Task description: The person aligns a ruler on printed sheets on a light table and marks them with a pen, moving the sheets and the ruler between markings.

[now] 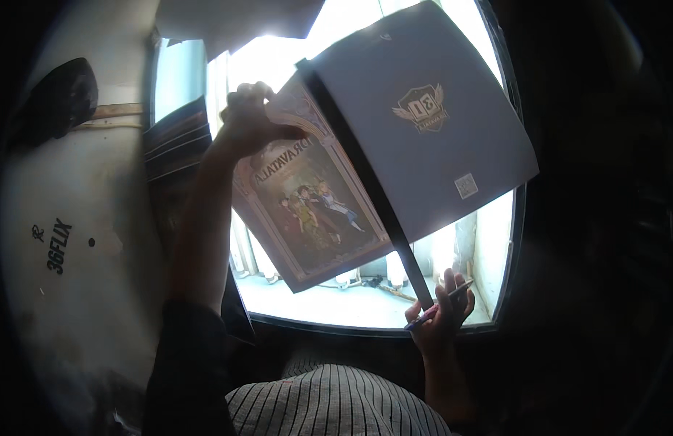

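Note:
A wide printed sheet is tilted above a brightly lit light box [365, 311]. Its left panel [307, 218] carries a framed picture of cartoon figures with mirrored lettering. The grey right panel [460, 80] bears a winged crest and a small square code. Between them runs a long black strip [362, 163], whose lower end sticks out past the panels. At the left panel's upper edge, my left hand [253, 123] grips the sheet, thumb across its face. My right hand [447, 312] holds a slim pen-like tool [429, 315] slantwise between its fingers, beside the strip's lower end.
Left of the light box stands a stack of dark sheets or folders [178, 138]. A pale surface [82, 189] with a dark, wooden-handled object [67, 94] lies farther left. Another sheet [238, 22] overhangs the light box at the top. White tubes [396, 269] show inside the box.

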Action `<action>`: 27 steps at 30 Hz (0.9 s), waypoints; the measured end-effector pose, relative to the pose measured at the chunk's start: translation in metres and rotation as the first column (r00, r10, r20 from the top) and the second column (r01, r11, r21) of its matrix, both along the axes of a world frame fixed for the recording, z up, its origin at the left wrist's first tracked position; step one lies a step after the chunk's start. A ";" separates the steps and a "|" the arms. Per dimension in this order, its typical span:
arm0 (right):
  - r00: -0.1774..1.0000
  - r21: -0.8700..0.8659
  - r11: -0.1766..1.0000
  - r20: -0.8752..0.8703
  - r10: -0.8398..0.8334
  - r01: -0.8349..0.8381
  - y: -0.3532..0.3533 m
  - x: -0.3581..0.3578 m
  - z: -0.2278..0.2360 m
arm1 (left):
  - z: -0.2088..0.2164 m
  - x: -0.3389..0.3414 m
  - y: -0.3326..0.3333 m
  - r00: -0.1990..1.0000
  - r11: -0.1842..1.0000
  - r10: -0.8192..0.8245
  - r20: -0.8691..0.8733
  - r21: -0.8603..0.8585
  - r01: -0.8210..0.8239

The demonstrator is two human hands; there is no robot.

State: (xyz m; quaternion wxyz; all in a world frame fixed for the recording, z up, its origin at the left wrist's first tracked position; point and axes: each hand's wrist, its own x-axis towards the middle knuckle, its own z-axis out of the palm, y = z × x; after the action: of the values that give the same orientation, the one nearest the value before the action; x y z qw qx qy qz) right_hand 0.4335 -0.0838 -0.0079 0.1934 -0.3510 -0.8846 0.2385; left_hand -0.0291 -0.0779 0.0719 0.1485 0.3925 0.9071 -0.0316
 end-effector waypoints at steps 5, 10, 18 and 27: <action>0.998 0.063 0.998 0.065 0.019 -0.023 0.000 0.015 -0.004 | 0.024 -0.001 0.030 0.984 0.976 -0.069 0.166 0.216 0.032; 0.994 0.076 0.997 0.110 -0.006 -0.002 -0.004 -0.003 0.011 | 0.109 -0.121 0.126 0.766 0.746 -0.269 -0.583 0.377 0.549; 0.988 0.084 0.996 0.150 -0.044 0.032 0.002 -0.003 0.015 | 0.054 -0.155 0.183 0.662 0.953 -0.158 -0.733 0.062 0.296; 0.980 0.049 0.999 0.198 0.007 -0.017 0.006 -0.011 0.032 | 0.025 -0.147 0.073 0.963 0.877 -0.111 -0.246 0.432 0.212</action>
State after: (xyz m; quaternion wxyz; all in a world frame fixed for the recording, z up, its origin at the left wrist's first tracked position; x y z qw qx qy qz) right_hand 0.4223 -0.0775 0.0236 0.1118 -0.3624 -0.9074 0.1812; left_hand -0.1760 -0.0050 0.0967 -0.0487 0.4852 0.8637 0.1271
